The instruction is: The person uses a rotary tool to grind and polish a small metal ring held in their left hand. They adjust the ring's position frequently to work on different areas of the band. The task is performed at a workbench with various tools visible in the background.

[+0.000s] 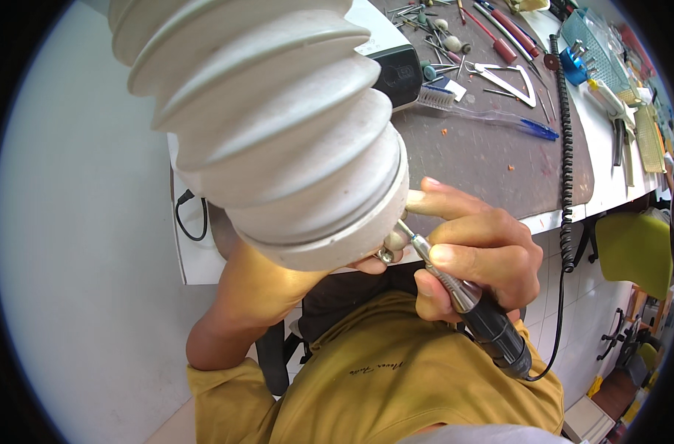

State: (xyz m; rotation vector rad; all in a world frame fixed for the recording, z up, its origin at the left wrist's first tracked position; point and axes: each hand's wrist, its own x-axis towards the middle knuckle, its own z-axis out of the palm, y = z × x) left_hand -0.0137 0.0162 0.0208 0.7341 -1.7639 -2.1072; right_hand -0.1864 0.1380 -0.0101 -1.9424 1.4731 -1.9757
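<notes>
My right hand is closed around a rotary handpiece, a silver and black pen-like tool with a cord at its back end. Its thin tip points up and left, close to the fingertips of my left hand. Those fingertips pinch a small shiny metal piece at the mouth of a wide white corrugated hose. The hose hides most of the left hand's fingers, and the exact shape of the metal piece is too small to tell.
On the brown mat lie a clear-handled brush, a white caliper and several small burs. A dark box stands behind the hose. A coiled black cord hangs over the right edge, near a blue mesh basket.
</notes>
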